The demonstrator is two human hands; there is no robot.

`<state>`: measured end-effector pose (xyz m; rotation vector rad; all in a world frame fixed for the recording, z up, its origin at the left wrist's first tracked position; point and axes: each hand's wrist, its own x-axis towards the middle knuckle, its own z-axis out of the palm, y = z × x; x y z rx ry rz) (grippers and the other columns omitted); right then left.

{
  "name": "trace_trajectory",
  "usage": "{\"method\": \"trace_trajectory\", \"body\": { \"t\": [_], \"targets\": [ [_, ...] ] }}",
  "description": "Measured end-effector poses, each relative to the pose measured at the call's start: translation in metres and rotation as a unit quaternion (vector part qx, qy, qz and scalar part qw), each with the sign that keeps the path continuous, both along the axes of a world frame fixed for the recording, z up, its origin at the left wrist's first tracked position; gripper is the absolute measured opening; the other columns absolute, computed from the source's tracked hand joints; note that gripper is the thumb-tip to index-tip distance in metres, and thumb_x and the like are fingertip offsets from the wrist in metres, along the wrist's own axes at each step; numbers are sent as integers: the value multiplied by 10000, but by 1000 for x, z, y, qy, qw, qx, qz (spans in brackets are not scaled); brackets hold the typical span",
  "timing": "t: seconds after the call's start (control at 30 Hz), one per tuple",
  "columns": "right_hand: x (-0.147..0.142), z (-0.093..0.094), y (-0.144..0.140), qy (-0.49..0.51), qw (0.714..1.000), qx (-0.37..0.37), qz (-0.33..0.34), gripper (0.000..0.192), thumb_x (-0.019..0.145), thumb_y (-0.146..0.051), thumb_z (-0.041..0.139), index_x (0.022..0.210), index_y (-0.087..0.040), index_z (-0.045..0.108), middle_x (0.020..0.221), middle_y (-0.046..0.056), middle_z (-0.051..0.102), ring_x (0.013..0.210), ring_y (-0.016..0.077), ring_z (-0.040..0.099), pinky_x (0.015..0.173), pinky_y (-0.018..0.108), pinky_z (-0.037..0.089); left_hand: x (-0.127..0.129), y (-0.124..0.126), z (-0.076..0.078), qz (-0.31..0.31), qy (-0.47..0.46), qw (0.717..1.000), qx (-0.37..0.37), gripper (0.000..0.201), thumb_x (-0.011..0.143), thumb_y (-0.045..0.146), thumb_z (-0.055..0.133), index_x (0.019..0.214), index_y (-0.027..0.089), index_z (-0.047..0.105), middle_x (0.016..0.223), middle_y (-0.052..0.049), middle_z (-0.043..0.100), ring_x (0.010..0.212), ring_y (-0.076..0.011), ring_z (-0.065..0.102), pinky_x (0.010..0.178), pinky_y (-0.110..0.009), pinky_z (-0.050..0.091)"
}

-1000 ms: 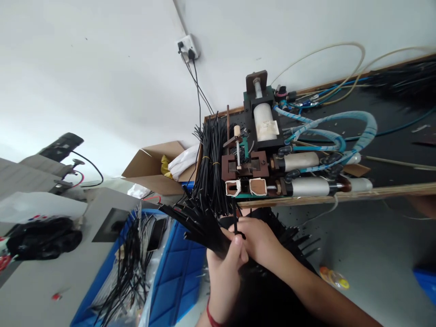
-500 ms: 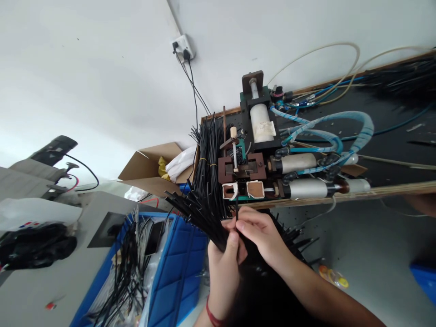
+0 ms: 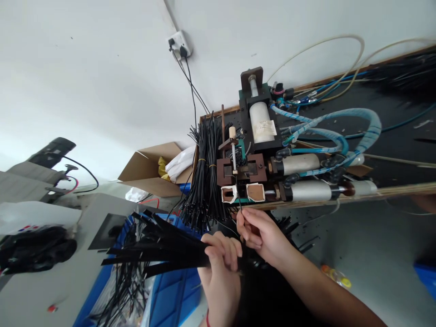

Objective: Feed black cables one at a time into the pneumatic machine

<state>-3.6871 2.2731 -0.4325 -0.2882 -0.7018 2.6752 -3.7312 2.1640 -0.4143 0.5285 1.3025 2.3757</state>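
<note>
My left hand point(image 3: 221, 259), with a red band at the wrist, is closed round a thick bundle of black cables point(image 3: 170, 245). Their loose ends fan out leftward over a blue crate. Beside it, my right hand point(image 3: 262, 234) pinches one thin black cable point(image 3: 240, 200) between thumb and fingertips. That cable points up between two white-edged brown pads, the left pad point(image 3: 229, 194) and the right pad point(image 3: 255, 192), toward the jaws of a pneumatic machine point(image 3: 241, 168). Whether its tip touches the jaws I cannot tell.
Tied black cable bundles point(image 3: 204, 172) lie on the bench left of the machine. Air cylinders point(image 3: 306, 190) and blue hoses point(image 3: 369, 122) extend rightward. Left stand a cardboard box point(image 3: 146, 168) and a blue crate point(image 3: 177, 286) holding cable scraps. More cables point(image 3: 405, 77) lie at the far right.
My left hand has moved down and away from the right, its bundle swinging to lie flatter leftward. My right hand has brought the single cable up between the pads.
</note>
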Motion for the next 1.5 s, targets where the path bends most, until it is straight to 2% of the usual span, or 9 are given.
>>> {"method": "trace_trajectory", "body": {
  "t": [0.3,0.93,1.07,1.17,1.23,1.3,1.4,1.47,1.5],
  "targets": [
    [0,-6,4,17,1000,-22,-1,391,910,-453,805,740,-177,586,520,-67,529,394,23,165,385,169,115,1,4,5,-17,-14,1000,11,467,1036,502,643,711,192,516,581,68,351,493,-89,301,528,-220,409],
    [-5,-6,5,-19,999,-23,-11,398,877,-470,827,739,-177,596,493,-80,496,390,25,156,377,175,101,0,7,7,-16,-13,1000,-3,495,1037,506,646,686,193,491,581,64,363,492,-88,317,519,-220,406],
    [-5,-5,-2,-39,999,8,-28,373,890,-492,793,769,-176,634,517,-73,510,400,34,172,390,195,101,1,5,4,0,-29,999,-21,502,1026,529,661,690,199,489,565,74,359,464,-83,333,483,-215,381],
    [-2,-6,-8,-74,992,99,-29,398,951,-510,685,733,-180,644,554,-42,543,423,60,237,419,230,132,5,-2,-4,-4,-42,997,-71,478,1040,541,637,726,203,511,558,69,419,449,-89,421,475,-219,383],
    [1,-9,-10,-108,969,218,-39,426,976,-488,619,679,-183,640,581,-21,548,482,91,339,466,249,206,9,-9,-11,-25,-38,992,-118,450,1064,545,592,776,202,551,548,57,481,461,-101,474,494,-224,400],
    [3,-14,-9,-152,916,368,-42,460,966,-439,608,578,-195,562,564,-21,495,547,119,391,530,275,252,12,-16,-16,-40,-25,986,-162,430,1081,545,557,835,194,592,525,52,506,455,-97,444,493,-219,369],
    [2,-21,-6,-251,786,564,24,547,907,-351,656,468,-208,362,482,-38,343,525,126,303,565,321,198,14,-22,-20,-42,-18,979,-197,392,1077,531,573,909,182,637,512,55,503,451,-82,354,475,-213,269],
    [1,-23,-5,-317,704,631,79,561,859,-301,699,455,-207,322,472,-42,311,506,123,247,577,338,166,13,-24,-21,-45,-22,980,-190,399,1070,506,591,847,177,634,541,39,516,472,-81,354,481,-221,245],
    [0,-23,-5,-343,675,646,97,538,840,-284,717,460,-207,344,484,-39,340,507,125,254,583,339,168,12,-25,-22,-47,-22,982,-182,422,1072,490,587,794,175,620,563,27,529,479,-79,360,485,-227,242]
  ]
}}
